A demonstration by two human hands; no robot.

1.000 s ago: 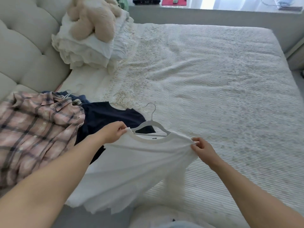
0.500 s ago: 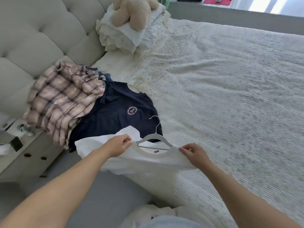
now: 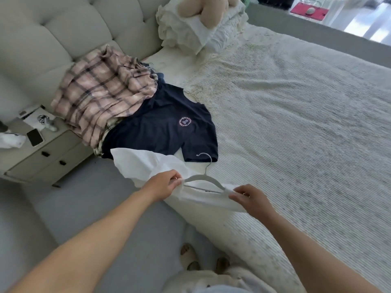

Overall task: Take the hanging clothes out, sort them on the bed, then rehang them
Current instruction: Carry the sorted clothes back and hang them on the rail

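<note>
A white T-shirt (image 3: 148,166) on a white hanger (image 3: 204,178) lies at the near edge of the bed (image 3: 296,123). My left hand (image 3: 165,183) pinches the shirt's left shoulder at the hanger's end. The right shoulder is pinched by my right hand (image 3: 251,197). The hanger's metal hook points away from me, over the hem of a navy T-shirt (image 3: 160,127) with a round chest print. A pink plaid shirt (image 3: 99,94) lies over the navy one's left side, against the headboard.
A tufted headboard (image 3: 53,32) stands at the left. Stacked white pillows (image 3: 190,32) with a plush toy (image 3: 203,7) sit at the bed's head. A nightstand (image 3: 42,153) with a phone (image 3: 35,137) is at the left. Grey floor lies below, with my feet (image 3: 203,261).
The white shirt on its hanger has come toward the near bed edge, below the navy shirt. My view has swung left and down, so nightstand and floor show.
</note>
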